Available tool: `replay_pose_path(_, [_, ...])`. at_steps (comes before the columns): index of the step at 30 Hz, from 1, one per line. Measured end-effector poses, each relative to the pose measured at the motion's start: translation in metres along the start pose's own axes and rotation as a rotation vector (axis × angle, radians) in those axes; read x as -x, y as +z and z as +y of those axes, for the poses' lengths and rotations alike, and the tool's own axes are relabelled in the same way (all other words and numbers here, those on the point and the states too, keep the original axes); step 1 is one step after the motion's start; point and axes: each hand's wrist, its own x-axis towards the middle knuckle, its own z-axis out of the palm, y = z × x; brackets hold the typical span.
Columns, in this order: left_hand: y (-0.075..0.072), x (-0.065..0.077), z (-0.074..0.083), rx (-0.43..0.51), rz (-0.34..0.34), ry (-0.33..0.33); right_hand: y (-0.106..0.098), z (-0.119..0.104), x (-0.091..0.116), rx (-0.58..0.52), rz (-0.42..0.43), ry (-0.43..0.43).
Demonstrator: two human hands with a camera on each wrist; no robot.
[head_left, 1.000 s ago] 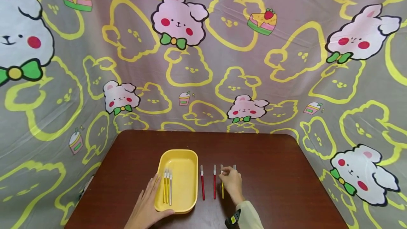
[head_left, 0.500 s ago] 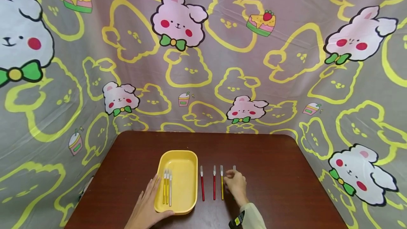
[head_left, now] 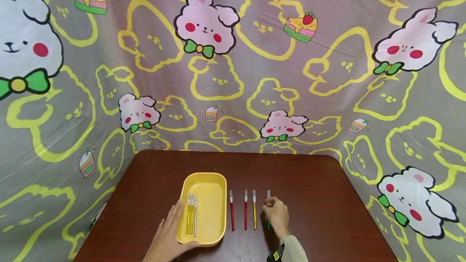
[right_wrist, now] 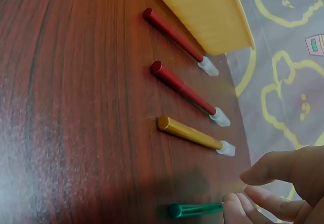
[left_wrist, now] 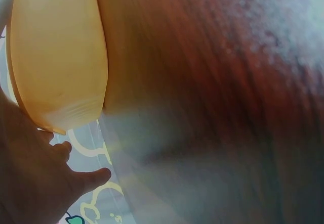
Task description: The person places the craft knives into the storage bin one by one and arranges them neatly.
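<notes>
My left hand (head_left: 167, 231) rests against the left side and near corner of a yellow plastic tray (head_left: 212, 213), fingers straight, thumb out. In the tray lie two gold craft knives (head_left: 189, 217) and a silver craft knife (head_left: 195, 219), all capped. Right of the tray lie a red craft knife (head_left: 231, 213), a second red craft knife (head_left: 245, 213) and another gold craft knife (head_left: 255, 213). My right hand (head_left: 278, 215) is over a green craft knife (right_wrist: 197, 210), fingers loosely bent and thumb apart from it. Those fingers hide its middle; contact is unclear.
The dark red-brown wooden table (head_left: 320, 197) has rounded far corners. A grey curtain (head_left: 225, 104) with rabbit prints hangs around its back and sides. A dark band (head_left: 275, 254) with a yellow-marked device sits at the right wrist.
My right hand has moved right, from the loose gold craft knife to the green one. The gold knife now lies uncovered on the table. My left hand and the tray stay put.
</notes>
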Motion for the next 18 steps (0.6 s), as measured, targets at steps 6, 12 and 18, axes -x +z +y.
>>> replay_pose_path(6, [0.0,0.0,0.0,-0.004,-0.02,-0.012,0.001,0.006,0.001,0.027,0.011,0.039])
replay_pose_path(12, [-0.001,-0.001,0.002,0.012,-0.044,-0.031,0.0,0.012,-0.002,0.05,0.015,0.043])
replay_pose_path(18, [-0.001,-0.001,0.001,0.009,-0.038,-0.028,0.0,0.017,-0.002,0.065,0.045,0.014])
